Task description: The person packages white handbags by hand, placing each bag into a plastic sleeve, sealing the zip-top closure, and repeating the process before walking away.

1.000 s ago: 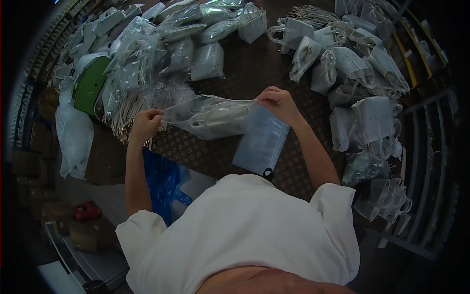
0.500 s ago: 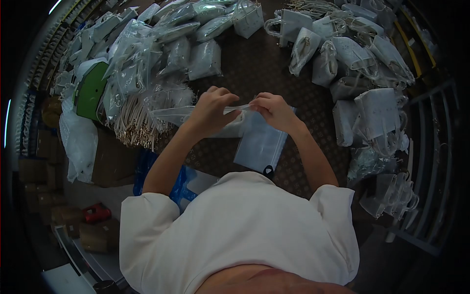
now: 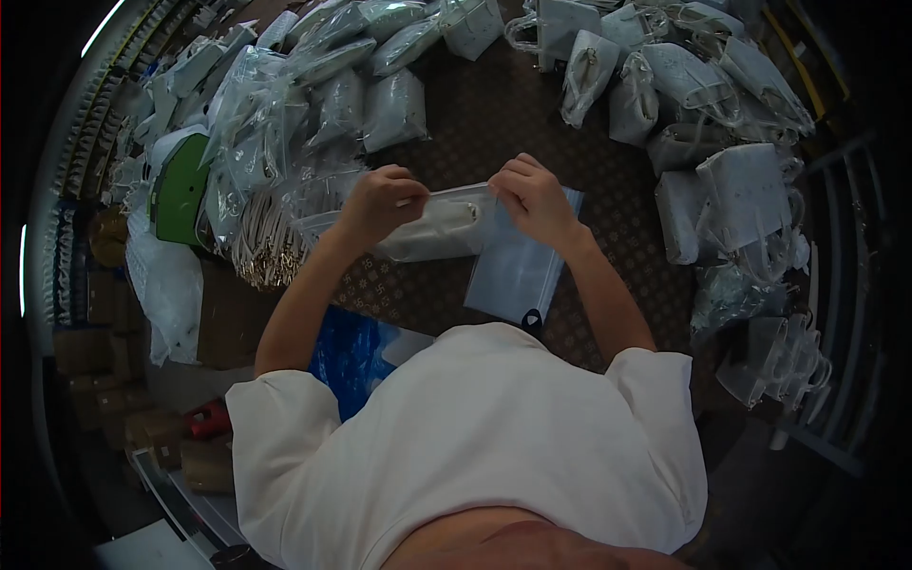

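left fingers point(image 3: 410, 193) and right fingers point(image 3: 506, 190) pinch a clear bag point(image 3: 442, 223) above a patterned brown table point(image 3: 465, 109) between dim racks point(image 3: 90, 133).

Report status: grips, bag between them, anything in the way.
Left grip and right grip at the clear wrapping's upper edge. White bag lying between. Flat translucent pouch partly behind right grip, possibly in the way.

left of the fingers point(image 3: 408, 190) sits something green point(image 3: 179, 195), with a light strip point(image 3: 103, 28) beyond it, while below-left lie blue plastic point(image 3: 348, 359), boxes point(image 3: 207, 465) and something red point(image 3: 209, 419), and metal rails point(image 3: 842, 332) stand far right.
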`<control>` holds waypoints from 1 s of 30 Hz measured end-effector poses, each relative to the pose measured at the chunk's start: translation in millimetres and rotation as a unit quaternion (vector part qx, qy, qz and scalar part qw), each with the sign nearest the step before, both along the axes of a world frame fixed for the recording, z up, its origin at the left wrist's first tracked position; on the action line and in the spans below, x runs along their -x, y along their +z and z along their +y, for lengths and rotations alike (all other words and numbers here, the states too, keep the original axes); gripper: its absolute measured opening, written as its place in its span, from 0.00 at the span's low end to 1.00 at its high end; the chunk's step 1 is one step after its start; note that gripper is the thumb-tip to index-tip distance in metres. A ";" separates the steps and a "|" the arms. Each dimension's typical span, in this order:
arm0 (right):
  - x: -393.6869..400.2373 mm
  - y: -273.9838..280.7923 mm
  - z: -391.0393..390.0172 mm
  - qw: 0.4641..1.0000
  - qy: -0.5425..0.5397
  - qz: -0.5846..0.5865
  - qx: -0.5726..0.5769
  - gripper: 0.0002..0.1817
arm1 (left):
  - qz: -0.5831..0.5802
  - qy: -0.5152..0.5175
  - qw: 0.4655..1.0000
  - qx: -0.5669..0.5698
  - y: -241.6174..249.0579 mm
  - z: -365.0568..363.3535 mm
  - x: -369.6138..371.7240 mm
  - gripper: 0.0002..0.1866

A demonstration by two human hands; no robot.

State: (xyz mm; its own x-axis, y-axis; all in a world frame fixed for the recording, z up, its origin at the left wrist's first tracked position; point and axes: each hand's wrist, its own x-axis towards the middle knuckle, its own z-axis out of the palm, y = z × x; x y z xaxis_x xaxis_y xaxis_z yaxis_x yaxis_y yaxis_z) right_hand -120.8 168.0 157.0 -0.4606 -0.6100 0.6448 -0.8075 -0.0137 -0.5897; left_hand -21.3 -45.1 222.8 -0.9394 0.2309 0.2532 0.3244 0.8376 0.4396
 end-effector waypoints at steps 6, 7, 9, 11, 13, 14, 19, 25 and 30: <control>16.9 -8.6 12.3 0.999 -0.041 -0.031 -0.012 0.02 | 0.002 0.144 0.988 0.048 4.8 -100.4 -85.6 0.04; 19.0 -9.4 12.4 0.998 -0.047 -0.048 -0.017 0.01 | 0.013 0.169 0.984 0.052 3.6 -107.5 -96.4 0.03; 22.4 -5.7 9.3 0.998 -0.037 -0.045 -0.017 0.01 | 0.014 0.179 0.983 0.044 -1.7 -112.5 -108.4 0.04; 24.4 -4.5 5.7 0.999 -0.023 -0.040 -0.017 0.02 | 0.018 0.193 0.980 0.037 -6.7 -114.4 -117.1 0.05; 25.6 -1.9 6.1 0.998 -0.032 -0.033 -0.042 0.01 | 0.038 0.208 0.975 0.065 -11.2 -115.6 -116.5 0.07; 25.1 -1.3 6.7 0.999 -0.022 -0.027 -0.042 0.01 | 0.043 0.219 0.973 0.064 -15.5 -119.3 -116.9 0.07; 15.9 -25.1 19.8 0.949 -0.066 -0.310 -0.001 0.07 | -0.016 0.165 0.898 -0.407 -107.5 -114.1 -105.3 0.34; 3.4 -111.9 56.9 0.904 -0.143 -0.396 -0.080 0.11 | -0.081 0.201 0.844 -0.491 -170.2 -65.9 -48.9 0.13; -23.9 -136.8 98.8 0.828 -0.223 -0.487 -0.166 0.10 | 0.020 0.388 0.814 -0.431 -88.6 -88.6 -25.2 0.08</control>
State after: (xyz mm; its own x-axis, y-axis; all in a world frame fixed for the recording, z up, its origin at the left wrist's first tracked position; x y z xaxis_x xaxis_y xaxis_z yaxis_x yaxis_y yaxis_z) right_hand -96.9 266.7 20.3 -0.8904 -0.3090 -0.3342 0.1719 0.4517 -0.8755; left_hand 3.9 -133.7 134.2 -0.7044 -0.7086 0.0412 -0.1271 0.1830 0.9749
